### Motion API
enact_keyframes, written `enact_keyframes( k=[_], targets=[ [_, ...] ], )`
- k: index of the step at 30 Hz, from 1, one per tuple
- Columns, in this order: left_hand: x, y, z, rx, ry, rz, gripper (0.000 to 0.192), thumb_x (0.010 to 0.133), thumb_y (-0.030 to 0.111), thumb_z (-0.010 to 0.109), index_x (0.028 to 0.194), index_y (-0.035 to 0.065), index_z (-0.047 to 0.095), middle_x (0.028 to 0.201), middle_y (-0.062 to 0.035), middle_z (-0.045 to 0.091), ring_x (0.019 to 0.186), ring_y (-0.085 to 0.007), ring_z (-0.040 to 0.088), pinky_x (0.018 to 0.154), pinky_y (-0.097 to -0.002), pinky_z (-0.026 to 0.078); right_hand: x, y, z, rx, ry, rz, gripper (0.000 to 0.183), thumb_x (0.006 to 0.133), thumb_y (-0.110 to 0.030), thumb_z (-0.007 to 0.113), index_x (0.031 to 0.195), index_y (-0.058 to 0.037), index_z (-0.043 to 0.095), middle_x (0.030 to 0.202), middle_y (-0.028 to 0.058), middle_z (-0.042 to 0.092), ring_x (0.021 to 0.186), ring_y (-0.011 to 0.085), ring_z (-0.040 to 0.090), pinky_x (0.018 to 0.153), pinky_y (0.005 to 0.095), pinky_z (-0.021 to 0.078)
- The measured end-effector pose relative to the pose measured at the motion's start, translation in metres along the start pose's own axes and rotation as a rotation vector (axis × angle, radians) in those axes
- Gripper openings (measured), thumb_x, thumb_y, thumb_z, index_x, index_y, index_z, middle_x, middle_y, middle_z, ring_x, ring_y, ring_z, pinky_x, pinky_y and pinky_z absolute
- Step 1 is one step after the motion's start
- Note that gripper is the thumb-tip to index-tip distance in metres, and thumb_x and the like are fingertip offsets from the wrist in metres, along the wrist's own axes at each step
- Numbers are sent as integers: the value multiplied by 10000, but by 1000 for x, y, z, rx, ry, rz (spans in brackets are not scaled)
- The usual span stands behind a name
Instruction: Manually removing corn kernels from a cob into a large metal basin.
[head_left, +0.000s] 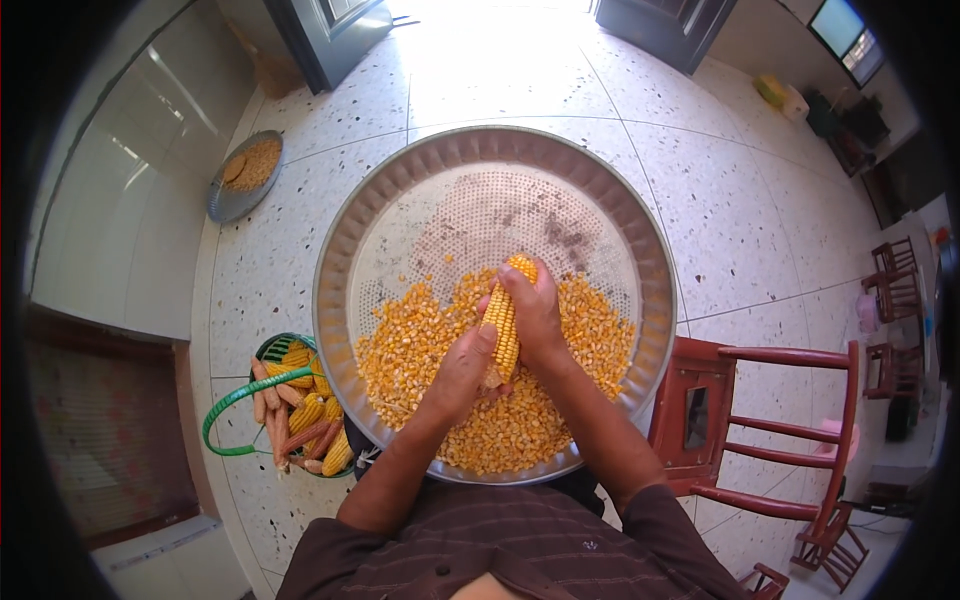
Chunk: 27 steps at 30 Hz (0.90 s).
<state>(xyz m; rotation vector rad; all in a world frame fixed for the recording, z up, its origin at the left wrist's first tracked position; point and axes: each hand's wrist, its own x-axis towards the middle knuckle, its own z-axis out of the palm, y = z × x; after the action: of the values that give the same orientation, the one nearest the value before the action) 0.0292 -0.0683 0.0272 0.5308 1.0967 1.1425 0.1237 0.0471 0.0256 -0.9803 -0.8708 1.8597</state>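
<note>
An ear of dried yellow corn (504, 319) is held slantwise between both hands above a large round metal tray with a perforated bottom (495, 142). My left hand (465, 364) grips its lower end, the thumb lying on the kernels. Around the upper part my right hand (534, 311) is closed, its thumb near the tip. Kernels still cover the visible side of the ear; the fingers hide its other side. Loose corn kernels (405, 337) lie in the near half of the tray, beneath and around the hands.
On the left stands a green basket (225, 405) with yellow ears and bare cobs (277, 427). A basin of grain (232, 206) sits by the left wall. A red wooden chair (694, 420) is close on the right. Dark doors (341, 45) stand open ahead.
</note>
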Motion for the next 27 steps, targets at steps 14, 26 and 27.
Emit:
enact_keyframes(
  k=[14, 26, 27],
  targets=[
    [-11, 0, -2, -29, -138, -9, 476, 1079, 432, 543, 1366, 60, 465, 1101, -55, 616, 860, -145, 632, 639, -264, 488, 5, -6, -7, -11, -165, 131, 259, 960, -218, 627, 1095, -31, 509, 872, 82, 603, 661, 169, 668, 530, 294, 578],
    [-9, 12, -7, -55, -190, -67, 568, 1077, 403, 556, 1456, 4, 417, 1155, -92, 615, 867, -207, 701, 718, -322, 591, 6, 1, -4, -79, -64, 116, 283, 962, -221, 628, 1107, -10, 508, 852, 91, 595, 645, 173, 664, 521, 303, 572],
    [-8, 10, -2, 138, -96, 21, 616, 1071, 407, 566, 1493, -3, 382, 1129, -85, 625, 807, -194, 691, 678, -317, 584, 5, 0, -2, -85, -39, 95, 300, 958, -221, 632, 1121, -3, 506, 855, 92, 593, 648, 174, 664, 525, 305, 573]
  ],
)
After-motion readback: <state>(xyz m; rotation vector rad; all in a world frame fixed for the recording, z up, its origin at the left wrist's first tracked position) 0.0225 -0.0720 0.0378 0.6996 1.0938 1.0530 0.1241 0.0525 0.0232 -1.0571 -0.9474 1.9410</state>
